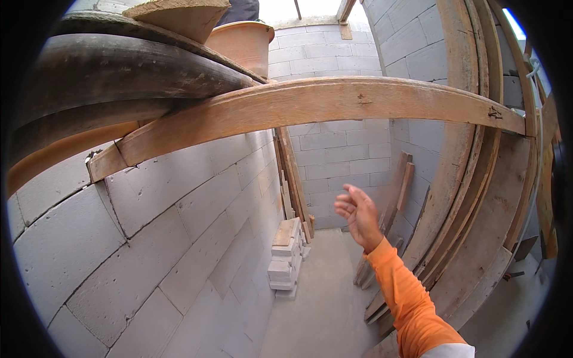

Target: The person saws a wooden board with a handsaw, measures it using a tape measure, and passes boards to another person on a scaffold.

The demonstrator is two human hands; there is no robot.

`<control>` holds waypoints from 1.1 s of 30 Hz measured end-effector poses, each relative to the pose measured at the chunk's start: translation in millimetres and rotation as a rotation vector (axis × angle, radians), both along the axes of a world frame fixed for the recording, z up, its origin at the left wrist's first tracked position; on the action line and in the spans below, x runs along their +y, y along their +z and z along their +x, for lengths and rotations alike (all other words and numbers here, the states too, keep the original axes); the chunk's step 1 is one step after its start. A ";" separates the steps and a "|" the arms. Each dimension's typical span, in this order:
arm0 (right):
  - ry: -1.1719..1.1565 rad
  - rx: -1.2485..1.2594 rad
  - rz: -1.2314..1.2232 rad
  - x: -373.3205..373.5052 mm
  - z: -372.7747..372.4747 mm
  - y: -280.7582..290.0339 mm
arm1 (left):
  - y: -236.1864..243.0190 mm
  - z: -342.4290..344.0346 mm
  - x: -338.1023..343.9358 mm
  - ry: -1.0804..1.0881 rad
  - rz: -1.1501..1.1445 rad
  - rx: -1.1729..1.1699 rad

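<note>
My right hand [360,217], in an orange sleeve, reaches forward in mid-air with its fingers loosely bent and apart and nothing in them. Above it a wooden beam [334,101] crosses the passage from wall to wall, and the hand does not touch it. Nearest to the hand, short boards [401,188] lean against the right-hand wall just beyond it. My left hand is out of the picture.
Grey block walls [161,221] line the passage. Pale blocks [285,256] are stacked at the left wall's foot, with boards [286,173] leaning behind. Long planks [471,179] stand on the right. Dark pipes [131,68] and an orange tub [242,45] sit upper left.
</note>
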State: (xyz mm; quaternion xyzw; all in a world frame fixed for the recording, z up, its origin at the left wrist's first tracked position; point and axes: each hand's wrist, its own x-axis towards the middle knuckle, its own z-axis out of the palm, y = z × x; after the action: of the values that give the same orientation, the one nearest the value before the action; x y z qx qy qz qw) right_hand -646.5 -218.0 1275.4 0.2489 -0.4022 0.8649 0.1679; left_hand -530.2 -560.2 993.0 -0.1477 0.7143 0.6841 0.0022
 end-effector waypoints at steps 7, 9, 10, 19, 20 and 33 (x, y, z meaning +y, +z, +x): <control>-0.123 -0.518 1.549 43.7 263.9 -551.4 | -99.0 71.3 -10.2 -0.224 -0.007 -0.216; 0.190 -0.823 1.992 80.6 433.9 -657.8 | -144.4 101.8 -10.8 -0.305 -0.002 -0.317; 0.320 -1.030 2.023 88.7 502.7 -668.8 | -166.2 122.8 -21.4 -0.331 -0.026 -0.377; -0.585 -1.687 0.813 51.2 688.9 -577.1 | -270.6 230.2 -2.1 -1.285 -0.510 -0.605; -0.596 -1.645 0.760 34.4 699.4 -554.4 | -255.6 240.4 36.1 -1.451 -0.669 -0.538; 0.046 -1.600 -0.108 -92.7 822.8 -472.9 | -195.0 318.8 140.5 -2.021 -0.618 -1.481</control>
State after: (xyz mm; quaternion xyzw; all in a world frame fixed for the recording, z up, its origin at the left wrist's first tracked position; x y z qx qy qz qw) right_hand 176.3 -310.7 802.5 -0.4471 -0.3530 0.8025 -0.1774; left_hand -211.4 -419.7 797.9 0.1188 0.4652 -0.0582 0.8753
